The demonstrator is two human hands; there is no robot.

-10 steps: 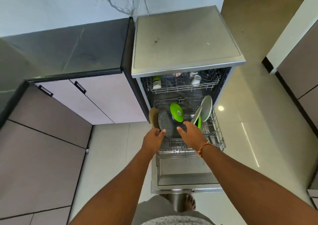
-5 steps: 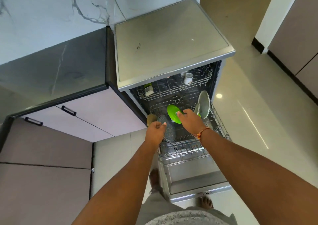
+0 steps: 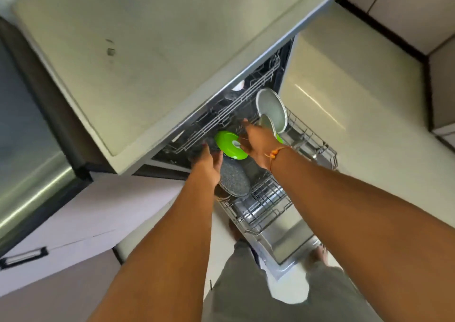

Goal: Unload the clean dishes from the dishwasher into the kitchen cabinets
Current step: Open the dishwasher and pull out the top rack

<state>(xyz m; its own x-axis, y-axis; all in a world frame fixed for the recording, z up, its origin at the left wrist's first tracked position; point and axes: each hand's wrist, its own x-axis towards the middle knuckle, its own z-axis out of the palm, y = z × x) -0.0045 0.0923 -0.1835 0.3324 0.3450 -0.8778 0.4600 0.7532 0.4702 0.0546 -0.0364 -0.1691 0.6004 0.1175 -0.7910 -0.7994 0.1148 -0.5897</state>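
Over the pulled-out lower rack (image 3: 266,206), our left hand (image 3: 208,165) hangs loose beside the speckled grey plate (image 3: 234,181), holding nothing; our right hand (image 3: 258,141) reaches flat-fingered past the green plate (image 3: 227,144) toward the white plates (image 3: 272,109). All stand racked: we judge unloading barely begun.

A thin orange thread bracelet with a small orange bead (image 3: 275,152) circles the wrist just behind the right hand (image 3: 258,140). Both forearms (image 3: 172,235) are bare as far as they show. Below them are loose grey-green cloth shorts (image 3: 246,287) and a bare foot (image 3: 320,251), blurred
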